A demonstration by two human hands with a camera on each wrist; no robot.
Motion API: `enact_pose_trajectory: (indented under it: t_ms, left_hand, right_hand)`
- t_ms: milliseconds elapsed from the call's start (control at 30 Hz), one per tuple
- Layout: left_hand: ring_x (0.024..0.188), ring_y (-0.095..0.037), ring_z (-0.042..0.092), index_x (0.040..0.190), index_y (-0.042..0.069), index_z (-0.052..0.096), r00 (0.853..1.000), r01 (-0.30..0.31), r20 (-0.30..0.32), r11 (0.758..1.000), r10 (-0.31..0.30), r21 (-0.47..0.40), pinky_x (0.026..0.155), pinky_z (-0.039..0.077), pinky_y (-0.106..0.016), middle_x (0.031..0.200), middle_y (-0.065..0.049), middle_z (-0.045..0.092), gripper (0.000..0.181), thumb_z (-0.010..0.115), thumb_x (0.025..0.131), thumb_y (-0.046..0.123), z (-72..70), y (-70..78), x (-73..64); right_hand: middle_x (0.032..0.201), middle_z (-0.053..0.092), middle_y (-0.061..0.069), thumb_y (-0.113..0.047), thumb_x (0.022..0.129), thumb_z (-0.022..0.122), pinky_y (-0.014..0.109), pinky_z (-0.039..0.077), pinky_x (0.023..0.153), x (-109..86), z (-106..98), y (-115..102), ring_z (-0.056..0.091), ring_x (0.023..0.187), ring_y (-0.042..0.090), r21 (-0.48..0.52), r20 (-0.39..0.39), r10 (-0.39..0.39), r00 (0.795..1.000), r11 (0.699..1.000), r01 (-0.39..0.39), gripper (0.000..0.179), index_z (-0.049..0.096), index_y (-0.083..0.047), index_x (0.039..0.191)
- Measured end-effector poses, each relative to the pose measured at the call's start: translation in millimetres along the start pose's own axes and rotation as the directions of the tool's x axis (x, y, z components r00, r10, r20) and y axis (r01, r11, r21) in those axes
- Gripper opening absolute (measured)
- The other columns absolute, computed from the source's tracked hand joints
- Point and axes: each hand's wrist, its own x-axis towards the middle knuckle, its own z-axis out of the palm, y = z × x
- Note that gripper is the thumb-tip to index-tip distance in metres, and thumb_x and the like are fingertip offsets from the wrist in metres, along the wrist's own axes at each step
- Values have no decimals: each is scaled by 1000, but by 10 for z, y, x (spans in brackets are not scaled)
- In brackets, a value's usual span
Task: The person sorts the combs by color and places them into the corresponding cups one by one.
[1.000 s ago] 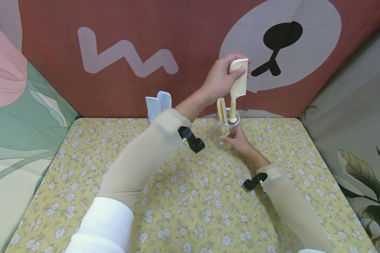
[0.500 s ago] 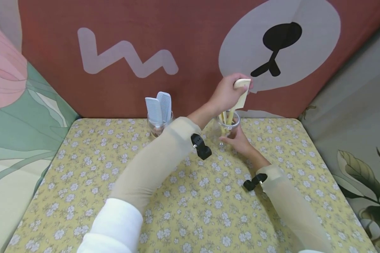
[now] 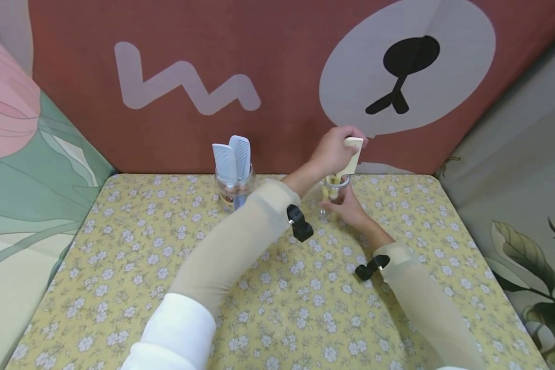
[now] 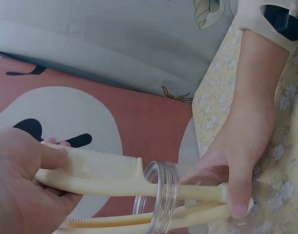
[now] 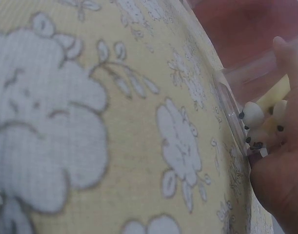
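My left hand (image 3: 334,152) pinches a cream comb (image 4: 105,170) by its toothed head, thumb across the teeth. The comb's handle runs down through the mouth of a clear jar (image 4: 161,195). Beside it in the jar stand other cream combs (image 4: 114,222), toothed ends up. Low on the jar, my right hand (image 3: 351,208) grips its side with thumb and fingers. In the right wrist view, the handles' white rounded ends (image 5: 252,114), with small black marks, show through the jar wall near its base.
To the left, another clear jar (image 3: 226,198) holds light blue combs (image 3: 225,163), partly behind my left forearm. A flowered yellow cloth covers the table (image 3: 277,308). A reddish printed curtain (image 3: 282,61) hangs right behind the table's far edge.
My left hand has moved down, lowering the comb so its handle sinks deeper into the jar. The right hand keeps its grip on the jar. The left-hand jar has come into fuller view.
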Motion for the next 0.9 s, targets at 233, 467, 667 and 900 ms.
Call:
enact_pose_trajectory:
  t_ms: [233, 467, 667, 900]
  left_hand:
    - [109, -16, 62, 118, 10, 70, 999, 34, -16, 994, -32, 104, 88, 48, -23, 119, -2, 69, 20, 59, 103, 4, 4, 9, 9]
    - [93, -14, 61, 121, 8, 66, 998, 56, -9, 979, -56, 198, 73, 46, -19, 113, -1, 67, 30, 51, 100, -7, -35, 49, -6]
    - [99, -10, 62, 122, 10, 63, 996, 50, 50, 929, -73, 368, 81, 48, -19, 116, 1, 66, 29, 53, 100, -5, -16, 82, -25]
    - [104, -10, 63, 123, 10, 63, 995, 46, 57, 907, -77, 419, 84, 50, -19, 118, 0, 67, 27, 56, 100, -3, 2, 102, -21]
  right_hand:
    - [120, 51, 27, 0, 92, 72, 26, 53, 76, -2, -2, 24, 59, 89, 14, -15, 3, 19, 1000, 1000, -19, 78, 21, -11, 150]
    - [132, 50, 19, 2, 91, 72, 26, 54, 78, 59, -50, 194, 61, 91, 15, -11, 7, -8, 1000, 1000, 8, 87, 16, -15, 155]
    - [126, 51, 26, -1, 94, 71, 27, 53, 76, 98, -86, 330, 58, 91, 16, -41, 12, -20, 1000, 999, 21, 90, 13, -25, 158]
    - [116, 53, 31, 1, 93, 71, 28, 53, 75, 113, -70, 324, 58, 90, 19, -29, 13, -60, 998, 998, 61, 86, 18, -27, 155]
